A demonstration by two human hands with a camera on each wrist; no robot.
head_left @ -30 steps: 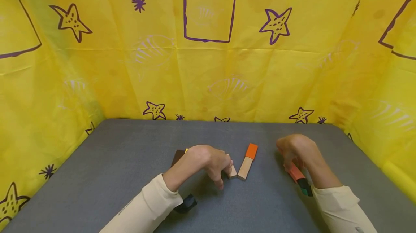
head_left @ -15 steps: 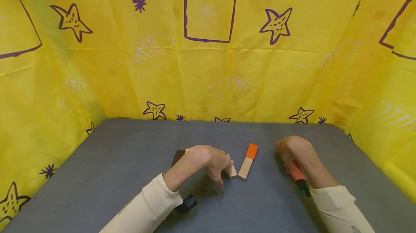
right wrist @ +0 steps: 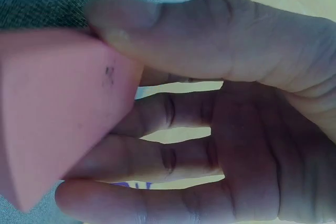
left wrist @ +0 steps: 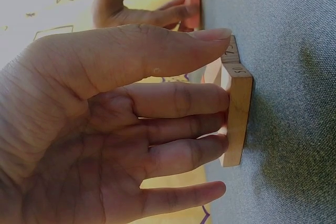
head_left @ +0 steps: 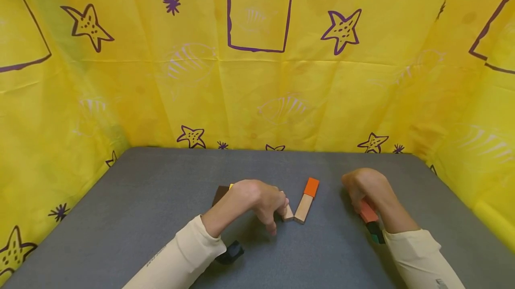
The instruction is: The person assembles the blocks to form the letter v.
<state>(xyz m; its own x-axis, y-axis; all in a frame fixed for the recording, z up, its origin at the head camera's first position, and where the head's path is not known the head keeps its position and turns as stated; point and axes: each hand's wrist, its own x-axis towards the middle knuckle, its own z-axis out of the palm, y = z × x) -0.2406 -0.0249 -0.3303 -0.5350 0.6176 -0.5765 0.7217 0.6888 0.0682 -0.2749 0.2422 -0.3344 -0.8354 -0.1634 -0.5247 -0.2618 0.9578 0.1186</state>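
The straight fingers of my left hand (head_left: 261,199) touch the side of a plain wooden block (head_left: 288,214) lying on the grey table. In the left wrist view, the thumb reaches past the end of this block (left wrist: 239,116). A second wooden block (head_left: 303,209) meets it at the near end in a V, with an orange block (head_left: 311,187) against its far end. On the right, my right hand (head_left: 364,186) pinches a pink block (head_left: 368,212) between thumb and fingers. Close up in the right wrist view, the pink block (right wrist: 58,93) has a small dark mark.
A dark brown block (head_left: 219,194) and a sliver of a yellow block (head_left: 231,186) show behind my left wrist, mostly hidden. Black wrist cameras (head_left: 231,253) sit under the sleeves. Yellow printed cloth (head_left: 257,101) encloses the grey table (head_left: 169,172) at the back and sides.
My right wrist and forearm have shifted slightly left, and the pink block has turned a little with them. The left hand and the other blocks stay put.
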